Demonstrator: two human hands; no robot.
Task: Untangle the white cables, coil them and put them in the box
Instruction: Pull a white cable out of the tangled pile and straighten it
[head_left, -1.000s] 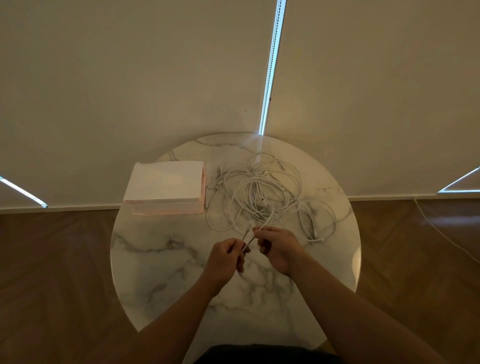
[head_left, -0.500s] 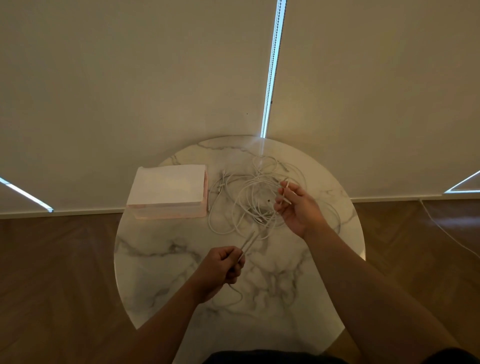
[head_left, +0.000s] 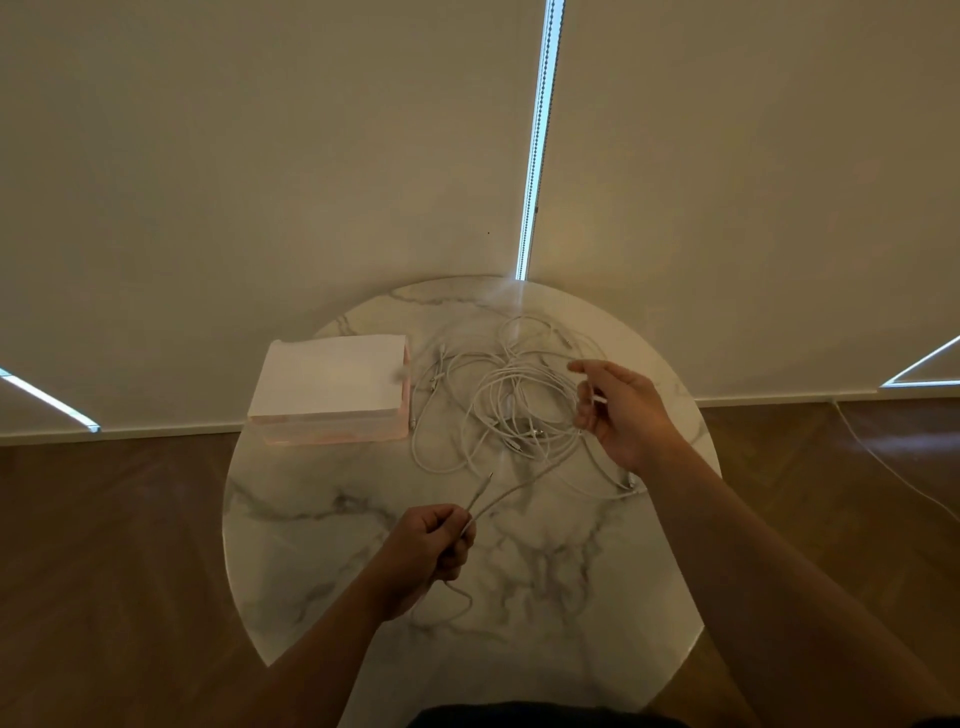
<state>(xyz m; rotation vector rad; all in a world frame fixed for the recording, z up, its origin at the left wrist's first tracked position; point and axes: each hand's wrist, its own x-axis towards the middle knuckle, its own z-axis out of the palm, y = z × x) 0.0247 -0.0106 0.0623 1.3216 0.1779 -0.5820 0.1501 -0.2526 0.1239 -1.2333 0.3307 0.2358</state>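
Head view. Round marble table (head_left: 311, 519) seen from above, with wood floor (head_left: 104, 545) around it and pale blinds (head_left: 260, 156) behind.

Cables (head_left: 514, 405): I logged one loose white tangle on the far half of the table, right of centre, with strands crossing over one another. None were coiled.

Box (head_left: 332, 384): it sat at the far left of the table, just beside the tangle. It had a white lid on top and pinkish walls. No cable was in it that I could see.

Left hand (head_left: 431, 545): it was low over the near middle of the table, fingers curled into a fist round two strands. Both ran up toward the tangle, one ending in a free plug tip. A slack loop lay on the marble under the wrist.

Right hand (head_left: 628, 410): it was raised over the right edge of the tangle with the index finger stretched out and the other fingers bent. A short white end of the cables sat pinched in them, as far as I could make out.
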